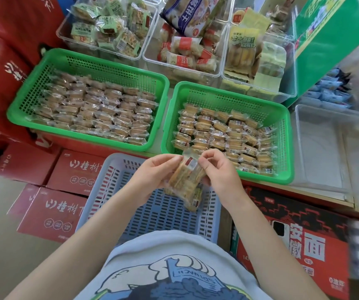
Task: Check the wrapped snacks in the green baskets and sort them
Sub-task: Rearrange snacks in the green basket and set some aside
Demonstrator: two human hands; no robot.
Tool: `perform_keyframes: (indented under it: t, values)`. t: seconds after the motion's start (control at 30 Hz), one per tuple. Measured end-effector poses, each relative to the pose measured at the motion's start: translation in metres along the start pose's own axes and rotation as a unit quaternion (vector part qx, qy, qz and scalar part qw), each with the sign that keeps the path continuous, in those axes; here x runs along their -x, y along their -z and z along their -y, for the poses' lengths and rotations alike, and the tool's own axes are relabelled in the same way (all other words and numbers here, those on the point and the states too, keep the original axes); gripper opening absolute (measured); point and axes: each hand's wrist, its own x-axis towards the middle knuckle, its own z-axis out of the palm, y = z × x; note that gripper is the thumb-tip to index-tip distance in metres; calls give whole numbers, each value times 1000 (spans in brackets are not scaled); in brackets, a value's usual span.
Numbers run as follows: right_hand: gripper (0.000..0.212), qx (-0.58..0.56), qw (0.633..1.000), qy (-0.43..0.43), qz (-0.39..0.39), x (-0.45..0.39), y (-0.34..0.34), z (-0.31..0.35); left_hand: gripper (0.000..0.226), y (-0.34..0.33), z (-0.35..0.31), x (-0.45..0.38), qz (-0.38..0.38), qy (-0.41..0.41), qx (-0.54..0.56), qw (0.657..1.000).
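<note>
Head view has us looking down on both hands raised over a blue basket (152, 215), with one wrapped snack (186, 177) held between them. Our left hand (152, 176) cups the pack's near side with curled fingers, and our right hand (219, 172) pinches its top edge by the label. Just below the grip, a second pack (192, 198) lies in the blue basket. Beyond the grip sit two green baskets: the left basket (87, 61) farther off and packed in neat rows, the right basket (228, 92) close behind our right hand, also filled with rows. We judge this the checking step, with the label turned up for reading. Next we must decide where this pack belongs, then let one hand go and carry it there without crushing the wrapper.
</note>
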Motion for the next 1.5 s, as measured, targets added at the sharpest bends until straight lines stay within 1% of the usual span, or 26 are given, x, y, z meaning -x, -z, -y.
perform_keyframes:
  t: [0.07, 0.17, 0.3, 0.4, 0.43, 0.5, 0.6, 0.67, 0.77, 0.87, 0.97, 1.07, 1.17, 1.2, 1.27, 1.33, 1.43, 1.5]
  values:
    - [13, -110, 991, -69, -26, -2, 6, -1, 46, 3, 1, 2, 19, -8, 11, 1000]
    - [12, -246, 958, -144, -28, -6, 13, -2, 42, 4, 6, 5, 15, -23, 38, 999]
    - [10, -310, 932, -186, -21, -6, 12, -6, 30, 1, 11, 8, -32, -57, 51, 997]
    - [8, -329, 921, -205, -25, -6, 12, -8, 18, 5, 14, 7, -62, -91, 18, 994]
    - [6, -323, 923, -207, -30, -6, 12, -9, 15, 6, 14, 7, -70, -105, 4, 992]
    - [3, -278, 938, -200, -47, -6, 9, -11, 12, 5, 13, 8, -81, -132, -21, 988]
    - [4, -125, 978, -155, -67, -5, 6, -11, 4, 2, 11, 8, -85, -158, -74, 981]
    - [6, -49, 990, -119, -58, -3, 4, -9, 5, -1, 11, 6, -94, -167, -113, 975]
    - [8, -29, 998, -61, -8, 3, 0, -2, 7, -3, 12, 2, -121, -177, -142, 966]
    - [6, 14, 999, -13, 30, 8, -4, 1, 7, -6, 14, 0, -166, -184, -171, 954]
    - [7, 48, 999, 9, 14, 8, -5, -1, 9, -4, 16, -1, -193, -178, -242, 934]
    - [7, 79, 997, 21, 1, 6, -8, -3, 15, -4, 16, -2, -194, -158, -263, 932]
    - [8, 141, 988, 57, 3, 2, -11, -6, 26, -8, 17, -3, -197, -129, -262, 936]
    - [8, 149, 986, 68, 3, 1, -12, -6, 27, -8, 17, -4, -190, -114, -250, 943]
    - [10, 148, 986, 79, 6, -1, -13, -4, 23, -8, 15, -6, -152, -70, -174, 970]
    - [11, 162, 982, 97, 11, -3, -13, -2, 14, -6, 12, -8, -115, -33, -100, 988]
    - [8, 178, 978, 106, 21, -10, -13, -3, 9, -1, 8, -12, -99, -15, -24, 995]
    - [5, 163, 981, 95, 37, -14, -11, -2, 7, 4, 7, -16, -96, -19, -11, 995]
